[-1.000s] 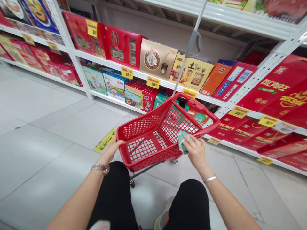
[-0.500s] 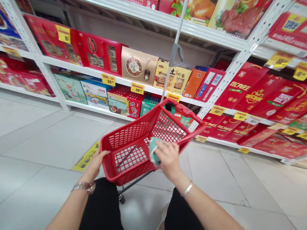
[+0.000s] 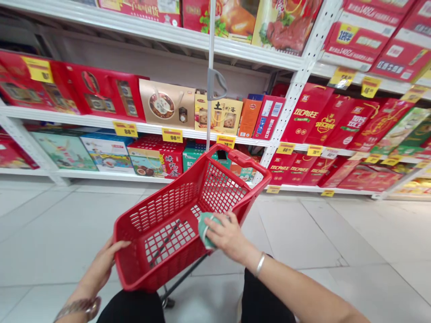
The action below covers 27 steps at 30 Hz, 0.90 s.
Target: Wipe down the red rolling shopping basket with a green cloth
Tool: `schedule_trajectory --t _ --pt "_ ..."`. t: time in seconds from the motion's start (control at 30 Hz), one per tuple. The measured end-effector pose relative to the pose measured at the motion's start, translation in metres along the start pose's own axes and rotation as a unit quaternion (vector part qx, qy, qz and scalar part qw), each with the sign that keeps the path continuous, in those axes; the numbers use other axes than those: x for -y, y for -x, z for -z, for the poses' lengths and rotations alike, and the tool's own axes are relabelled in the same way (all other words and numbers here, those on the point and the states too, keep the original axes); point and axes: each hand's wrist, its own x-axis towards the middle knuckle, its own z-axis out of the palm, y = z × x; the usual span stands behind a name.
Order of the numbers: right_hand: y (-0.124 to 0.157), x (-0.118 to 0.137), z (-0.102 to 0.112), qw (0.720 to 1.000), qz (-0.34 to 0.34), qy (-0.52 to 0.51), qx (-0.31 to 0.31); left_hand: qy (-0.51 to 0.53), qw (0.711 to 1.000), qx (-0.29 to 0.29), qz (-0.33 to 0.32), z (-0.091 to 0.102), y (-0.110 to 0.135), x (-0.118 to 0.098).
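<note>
A red plastic shopping basket (image 3: 161, 211) on wheels stands tilted in front of me, with nothing inside it. Its grey pull handle (image 3: 211, 85) rises straight up at the far end. My left hand (image 3: 104, 262) grips the near left rim of the basket. My right hand (image 3: 227, 235) is closed on a green cloth (image 3: 204, 229) and presses it against the inside of the basket's right wall. A watch is on my left wrist and a bangle on my right.
White store shelves (image 3: 188, 134) run across the view, packed with red, gold and blue gift boxes and yellow price tags (image 3: 171, 134). A white upright post (image 3: 296, 89) stands to the right of the basket. Pale floor tiles (image 3: 319, 242) spread around me.
The view has swung up and to the right, so the basket sits lower and further left. My right hand with the cloth has slid along the right wall toward the near end.
</note>
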Motion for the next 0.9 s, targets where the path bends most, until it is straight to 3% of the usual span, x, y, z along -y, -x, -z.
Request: schedule_trajectory --t 0.1,0.27,0.37,0.43,0.53,0.6,0.7,0.8,0.9 --pt "0.017 -0.061 0.023 0.998 -0.006 0.055 0.022 0.048 0.995 0.054 0.066 0.008 -0.008 0.001" --pt "0.036 -0.154 0.06 0.985 -0.063 0.148 0.069 0.043 0.995 0.061 0.067 0.013 -0.007 -0.001" --pt "0.036 -0.191 0.073 0.969 -0.144 0.18 0.083 0.043 0.995 0.055 0.067 0.01 -0.001 -0.005" --pt "0.029 -0.197 0.075 0.963 -0.186 0.186 0.066 0.044 0.996 0.047 0.068 0.007 0.003 -0.008" --pt "0.01 -0.167 0.066 0.971 -0.181 0.155 0.008 0.047 0.996 0.037 0.063 0.003 0.009 -0.012" --pt "-0.006 -0.122 0.052 0.986 -0.132 0.102 -0.03 0.049 0.996 0.04 0.068 0.001 0.012 -0.014" --pt "-0.027 -0.036 0.027 0.996 -0.059 0.004 -0.059 0.059 0.993 0.061 0.082 0.0 0.016 -0.016" --pt "-0.036 0.041 0.006 0.997 0.021 -0.068 -0.029 0.072 0.991 0.073 0.084 0.002 0.017 -0.014" --pt "-0.03 0.073 -0.005 0.994 0.048 -0.096 0.018 0.082 0.989 0.087 0.083 0.005 0.018 -0.013"
